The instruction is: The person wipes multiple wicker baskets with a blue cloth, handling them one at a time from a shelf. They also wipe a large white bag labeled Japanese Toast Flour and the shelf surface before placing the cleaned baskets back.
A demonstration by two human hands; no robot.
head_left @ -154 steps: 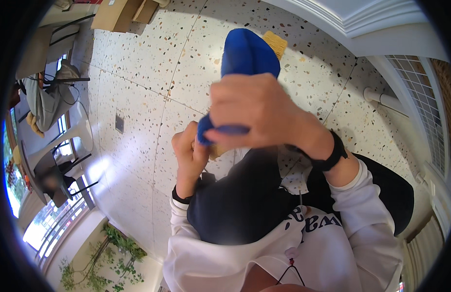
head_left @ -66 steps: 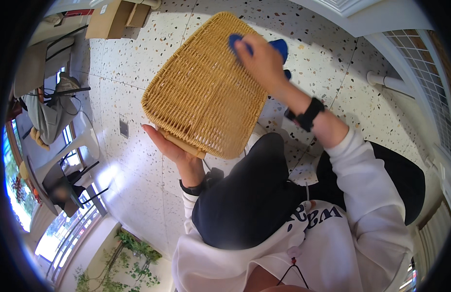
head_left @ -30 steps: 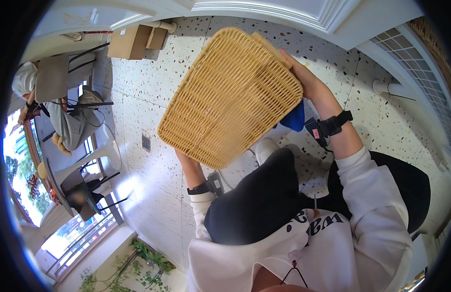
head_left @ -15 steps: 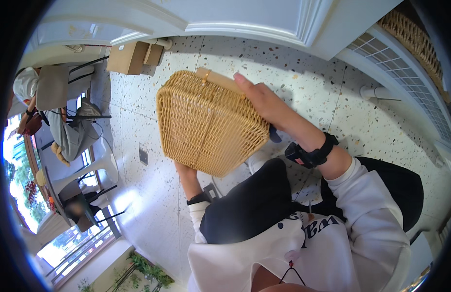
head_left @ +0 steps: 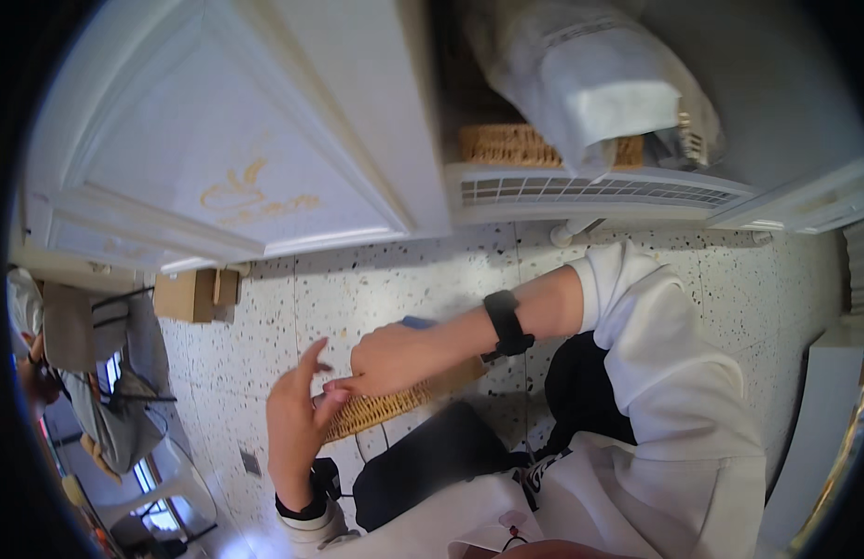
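My left hand (head_left: 297, 410) is raised at the near side of a woven wicker basket (head_left: 381, 410), its index finger and thumb spread apart. My right hand (head_left: 385, 359) reaches across above the basket with its fingers curled in, their tips meeting my left thumb. Whatever those curled fingers hold, if anything, is hidden. Most of the basket lies under my right hand and forearm, next to my dark-trousered leg. A flat tan piece (head_left: 460, 375) shows at its right end. Beyond my right wrist a bit of something blue (head_left: 415, 322) peeks out.
Ahead stands a white cabinet door (head_left: 236, 140). Right of it, an open shelf with a white grid front (head_left: 600, 189) holds another wicker basket (head_left: 507, 144) and a white plastic bag (head_left: 618, 102). Cardboard boxes (head_left: 185, 295) sit on the speckled floor; chairs (head_left: 68, 326) stand at left.
The view has swung toward the open shelf. The basket, held up tilted in both hands before, is now lower. Both hands have come together over it.
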